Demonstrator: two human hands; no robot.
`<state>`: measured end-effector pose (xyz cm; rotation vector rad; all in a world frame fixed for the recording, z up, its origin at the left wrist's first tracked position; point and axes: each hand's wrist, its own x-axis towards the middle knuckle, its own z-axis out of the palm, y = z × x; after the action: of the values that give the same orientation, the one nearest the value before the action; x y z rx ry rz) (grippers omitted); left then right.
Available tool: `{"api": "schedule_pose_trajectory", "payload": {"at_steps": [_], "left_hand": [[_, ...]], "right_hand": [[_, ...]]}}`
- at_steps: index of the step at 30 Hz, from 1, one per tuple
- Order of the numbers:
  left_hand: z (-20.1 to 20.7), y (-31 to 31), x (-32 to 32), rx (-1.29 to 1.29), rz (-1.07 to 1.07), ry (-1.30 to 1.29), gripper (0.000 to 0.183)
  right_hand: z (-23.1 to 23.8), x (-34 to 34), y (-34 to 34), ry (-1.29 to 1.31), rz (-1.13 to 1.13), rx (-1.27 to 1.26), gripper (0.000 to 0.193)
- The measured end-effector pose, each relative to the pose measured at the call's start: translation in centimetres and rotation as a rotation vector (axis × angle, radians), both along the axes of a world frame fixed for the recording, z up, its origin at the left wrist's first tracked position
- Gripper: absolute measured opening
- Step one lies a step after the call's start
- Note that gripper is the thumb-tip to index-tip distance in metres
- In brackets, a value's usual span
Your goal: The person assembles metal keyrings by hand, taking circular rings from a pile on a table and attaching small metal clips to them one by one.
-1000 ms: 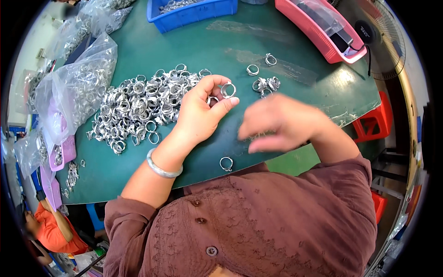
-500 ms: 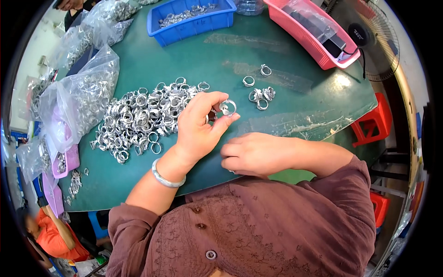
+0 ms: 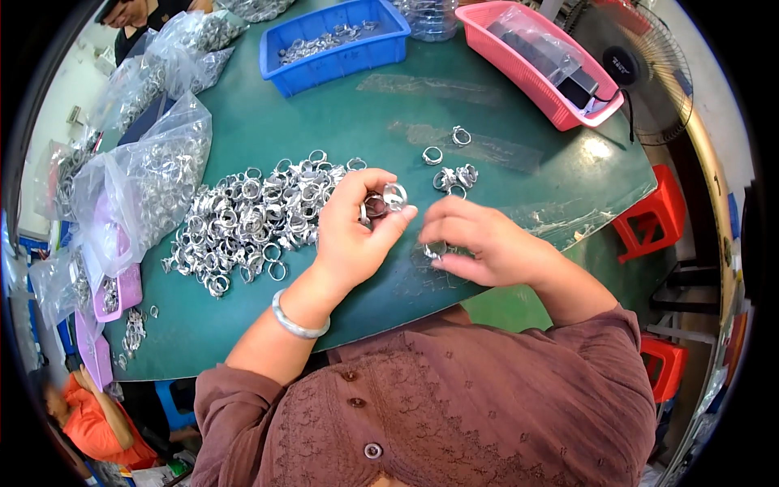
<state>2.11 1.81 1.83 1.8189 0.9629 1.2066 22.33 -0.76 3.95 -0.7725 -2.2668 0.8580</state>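
Observation:
Silver-coloured metal rings fill my left hand (image 3: 361,223); one ring (image 3: 395,196) stands pinched between thumb and forefinger, with others behind it in the curled fingers. My right hand (image 3: 479,239) is beside it to the right, its thumb and fingers bent around another ring (image 3: 434,251) just above the green table (image 3: 341,122). Left of my hands spreads a big heap of similar rings (image 3: 251,215). Beyond my right hand lies a small cluster of rings (image 3: 456,178), with two single rings (image 3: 432,155) a little farther off.
A blue bin (image 3: 337,61) with small metal parts stands at the far side, near a pink basket (image 3: 544,69) holding dark boxes. Clear plastic bags (image 3: 154,166) of metal parts line the left. A fan (image 3: 641,69) and red stools (image 3: 653,215) are at right. Two other people sit at left.
My right hand has opened from a loose curl and lifted slightly, with a ring now showing at its fingers. My left hand has barely shifted, still holding its rings.

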Motion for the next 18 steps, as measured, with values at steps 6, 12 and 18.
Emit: {"api": "schedule_pose_trajectory", "payload": {"at_steps": [6,12,18], "left_hand": [[0.0,0.4,0.0,-1.056,-0.350,-0.802,0.023],[-0.6,0.5,-0.5,-1.256,-0.376,-0.820,0.037],[-0.9,0.8,-0.9,-1.194,-0.301,-0.760,0.020]], "right_hand": [[0.8,-1.6,0.9,0.040,-0.145,0.121,0.033],[1.2,-0.6,5.0,0.046,-0.183,0.230,0.037],[0.0,1.2,9.2,-0.485,-0.289,0.090,0.028]]}}
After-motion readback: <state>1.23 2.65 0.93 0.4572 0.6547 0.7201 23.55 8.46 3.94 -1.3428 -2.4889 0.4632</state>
